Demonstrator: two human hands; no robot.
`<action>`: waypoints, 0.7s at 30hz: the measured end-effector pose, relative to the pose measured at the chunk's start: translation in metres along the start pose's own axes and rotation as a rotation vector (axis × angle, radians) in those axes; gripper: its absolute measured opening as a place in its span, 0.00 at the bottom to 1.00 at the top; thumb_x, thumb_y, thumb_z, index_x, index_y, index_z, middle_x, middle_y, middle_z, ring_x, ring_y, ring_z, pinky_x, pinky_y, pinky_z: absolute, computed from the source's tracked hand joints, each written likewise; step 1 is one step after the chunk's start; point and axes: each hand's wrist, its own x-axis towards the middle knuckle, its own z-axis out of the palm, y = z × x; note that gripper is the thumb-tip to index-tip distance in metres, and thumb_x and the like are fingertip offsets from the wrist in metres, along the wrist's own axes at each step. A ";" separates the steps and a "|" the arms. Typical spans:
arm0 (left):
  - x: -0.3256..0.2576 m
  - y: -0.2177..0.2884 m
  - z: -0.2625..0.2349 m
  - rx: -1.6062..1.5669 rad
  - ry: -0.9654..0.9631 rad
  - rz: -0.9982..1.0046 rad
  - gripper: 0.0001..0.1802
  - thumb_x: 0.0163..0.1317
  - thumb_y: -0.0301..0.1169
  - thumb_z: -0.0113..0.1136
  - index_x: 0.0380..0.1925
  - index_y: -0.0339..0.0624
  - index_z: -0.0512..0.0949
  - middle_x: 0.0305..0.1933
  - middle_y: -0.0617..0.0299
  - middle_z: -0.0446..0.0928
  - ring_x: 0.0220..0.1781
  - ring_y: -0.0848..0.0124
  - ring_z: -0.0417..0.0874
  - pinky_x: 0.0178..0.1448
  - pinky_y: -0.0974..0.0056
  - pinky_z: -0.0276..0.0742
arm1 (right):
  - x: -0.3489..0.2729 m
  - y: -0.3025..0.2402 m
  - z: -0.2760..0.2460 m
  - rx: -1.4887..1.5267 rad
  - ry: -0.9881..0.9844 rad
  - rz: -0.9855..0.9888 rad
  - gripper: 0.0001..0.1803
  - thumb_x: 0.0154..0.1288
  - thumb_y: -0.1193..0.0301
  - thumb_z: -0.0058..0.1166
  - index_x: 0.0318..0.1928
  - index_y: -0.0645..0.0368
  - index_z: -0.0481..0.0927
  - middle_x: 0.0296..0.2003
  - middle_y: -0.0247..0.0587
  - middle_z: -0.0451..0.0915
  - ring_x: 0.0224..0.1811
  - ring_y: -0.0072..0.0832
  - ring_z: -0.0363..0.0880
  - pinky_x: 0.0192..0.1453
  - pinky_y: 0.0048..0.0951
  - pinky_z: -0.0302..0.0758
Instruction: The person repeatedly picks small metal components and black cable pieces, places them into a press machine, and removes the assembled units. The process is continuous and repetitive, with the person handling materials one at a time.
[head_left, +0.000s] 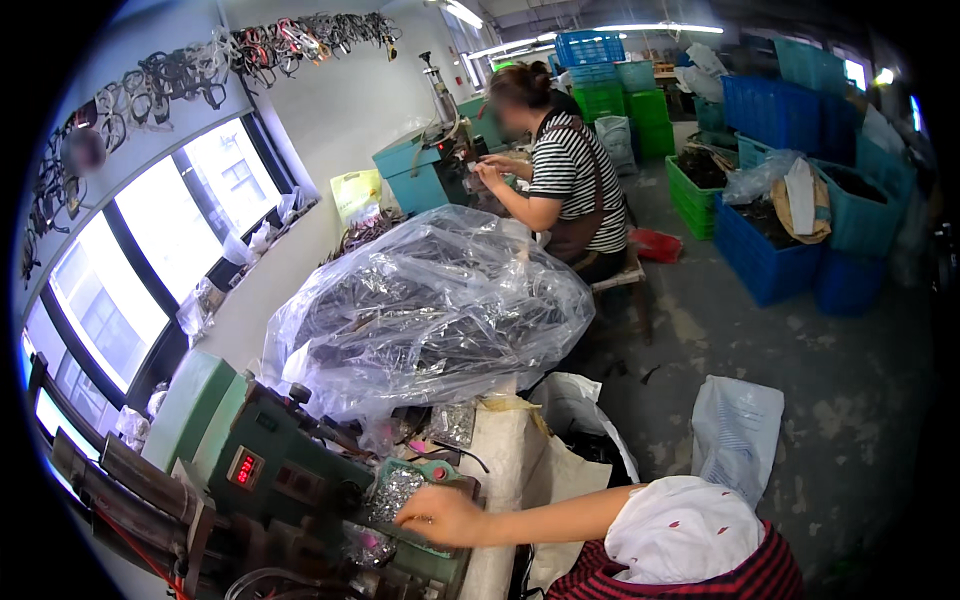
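My right hand (pixel 442 515) reaches in from the lower right, over the front of a green bench machine (pixel 270 450). Its fingers are curled together at the tips; whatever they may pinch is too small to make out. Just beyond them, a small green tray (pixel 398 492) holds a heap of shiny metal pieces. Beside the fingertips lies a clear plastic bag (pixel 368 545) with more small shiny parts. My left hand is out of view.
A large clear plastic bag (pixel 430 310) of dark strips covers the bench ahead. Past it a person in a striped shirt (pixel 575 185) works seated at another machine. Blue crates (pixel 765 255) stand on the right; a white sack (pixel 737 430) is on the floor.
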 end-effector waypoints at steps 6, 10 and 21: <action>-0.006 -0.014 -0.005 0.323 0.191 -0.046 0.22 0.71 0.33 0.57 0.63 0.39 0.73 0.63 0.45 0.75 0.59 0.53 0.79 0.61 0.57 0.77 | 0.033 -0.055 0.067 0.235 -0.155 -0.131 0.14 0.61 0.73 0.60 0.49 0.58 0.80 0.41 0.44 0.83 0.45 0.44 0.81 0.51 0.40 0.76; 0.004 0.003 -0.023 -0.325 0.236 -0.583 0.16 0.75 0.38 0.53 0.55 0.40 0.73 0.49 0.56 0.73 0.47 0.65 0.73 0.49 0.65 0.69 | 0.008 -0.071 0.104 0.428 -0.120 0.147 0.18 0.62 0.72 0.58 0.53 0.60 0.77 0.42 0.47 0.82 0.48 0.42 0.82 0.52 0.40 0.77; 0.116 0.098 -0.096 -0.588 0.559 -0.220 0.09 0.79 0.29 0.47 0.45 0.35 0.74 0.34 0.58 0.82 0.31 0.79 0.76 0.37 0.75 0.72 | 0.009 -0.105 0.094 0.785 -0.170 0.437 0.24 0.64 0.80 0.61 0.59 0.65 0.72 0.38 0.33 0.83 0.40 0.15 0.76 0.48 0.19 0.72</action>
